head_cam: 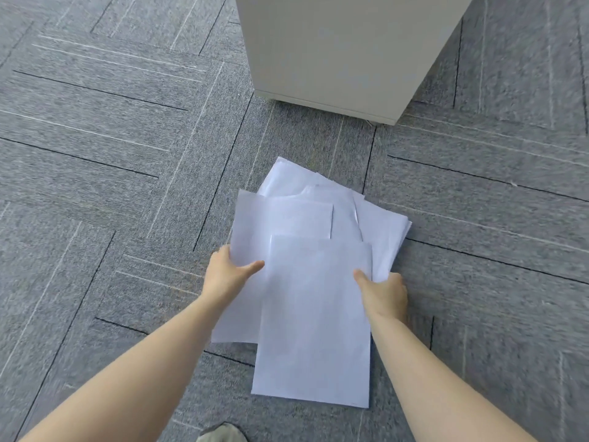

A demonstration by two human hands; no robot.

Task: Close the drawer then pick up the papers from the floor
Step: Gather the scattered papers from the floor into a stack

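Papers [314, 282] were the thing in hand when I checked the head view: a loose, fanned stack of white sheets on the grey carpet [95, 154], in the middle of the frame, well short of the cabinet [334, 52] standing beyond them.

Going left to right, my left hand [228, 272] was at the left edge of the stack, thumb lying on top of a sheet and the fingers tucked out of sight beneath, so it looked closed on the papers in a pinch. The sheets themselves overlapped at odd angles, some pointing toward the cabinet, the longest one reaching back toward me. My right hand [384, 293] was at the right edge, thumb on the top sheet and the fingers curled under the edge, again gripping paper as far as I could see.

As to progress, I judged the drawer part finished: the cabinet face that showed was flat and flush, with nothing sticking out, though only its lower part was in view, so I could not be sure. The pickup was begun but not done. Both hands had hold of the stack, yet the far sheets lay flat on the carpet, and I could not tell whether the near edge had lifted clear. What remained, in my view, was to square the fan together so no sheet slid out, then raise the lot. A shoe tip [223, 433] showed at the bottom edge.
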